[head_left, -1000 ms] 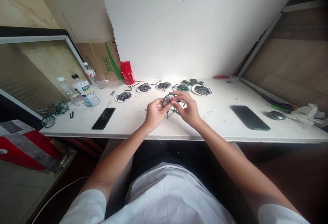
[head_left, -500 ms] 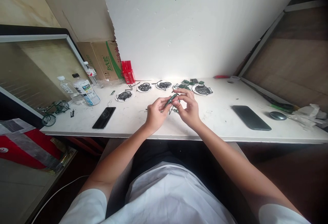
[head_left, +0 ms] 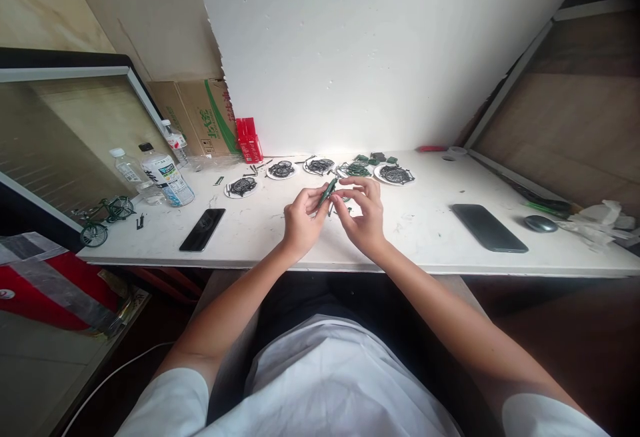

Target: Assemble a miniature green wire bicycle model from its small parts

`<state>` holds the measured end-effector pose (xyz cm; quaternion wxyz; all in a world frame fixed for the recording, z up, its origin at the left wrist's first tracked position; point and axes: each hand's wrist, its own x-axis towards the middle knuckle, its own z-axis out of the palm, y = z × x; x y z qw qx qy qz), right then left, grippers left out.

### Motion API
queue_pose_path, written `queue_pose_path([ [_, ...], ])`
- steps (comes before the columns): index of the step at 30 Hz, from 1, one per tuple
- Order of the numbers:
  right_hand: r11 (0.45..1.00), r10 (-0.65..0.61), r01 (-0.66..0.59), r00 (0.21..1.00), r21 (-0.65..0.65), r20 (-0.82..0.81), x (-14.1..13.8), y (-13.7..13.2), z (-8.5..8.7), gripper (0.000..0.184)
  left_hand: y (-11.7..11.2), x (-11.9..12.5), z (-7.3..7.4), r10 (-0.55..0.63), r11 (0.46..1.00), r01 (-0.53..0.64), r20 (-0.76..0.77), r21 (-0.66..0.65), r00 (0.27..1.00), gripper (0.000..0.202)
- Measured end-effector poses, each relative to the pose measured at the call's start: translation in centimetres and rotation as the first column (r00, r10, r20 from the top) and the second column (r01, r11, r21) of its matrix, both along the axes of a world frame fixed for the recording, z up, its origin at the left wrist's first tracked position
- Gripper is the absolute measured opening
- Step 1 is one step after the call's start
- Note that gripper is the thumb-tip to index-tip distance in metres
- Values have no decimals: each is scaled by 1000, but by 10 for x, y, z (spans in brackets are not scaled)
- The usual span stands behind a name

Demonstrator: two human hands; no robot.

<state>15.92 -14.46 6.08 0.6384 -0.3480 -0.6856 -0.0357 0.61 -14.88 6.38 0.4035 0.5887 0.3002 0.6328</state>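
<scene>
My left hand (head_left: pixel 300 218) and my right hand (head_left: pixel 364 214) meet over the middle of the white table (head_left: pixel 430 230). Between their fingertips they pinch a small green toy bicycle wheel (head_left: pixel 327 192) with part of a green frame, seen edge-on. Both hands have their fingers closed on it. Behind the hands lie several small white plates (head_left: pixel 281 170) with dark and green model parts.
A finished green toy bicycle (head_left: pixel 103 219) stands at the table's left end beside water bottles (head_left: pixel 165 174). One black phone (head_left: pixel 203 229) lies left of my hands, another phone (head_left: pixel 489 227) on the right, with a mouse (head_left: pixel 540 223) beyond. A white board (head_left: pixel 380 57) leans behind.
The green wheel, seen as a round face a second ago, has been turned edge-on between my fingers. Both hands stayed in the same place.
</scene>
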Motion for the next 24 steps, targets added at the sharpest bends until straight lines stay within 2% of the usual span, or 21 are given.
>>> queue_pose_path([
  [7,999,27,-27,999,19,-28,-2,-1,0,9,1,1,-4,48,997,-46,-31,66,998,33],
  [16,995,37,-34,999,91,-31,0,0,2,8,14,-1,-17,170,947,-126,-127,296,977,29],
  [21,984,29,-33,999,177,27,5,4,2,15,18,-2,-22,175,944,-121,-155,307,972,27],
  [24,983,13,-25,998,181,68,8,7,0,15,20,-2,-25,164,950,-115,-150,290,975,24],
])
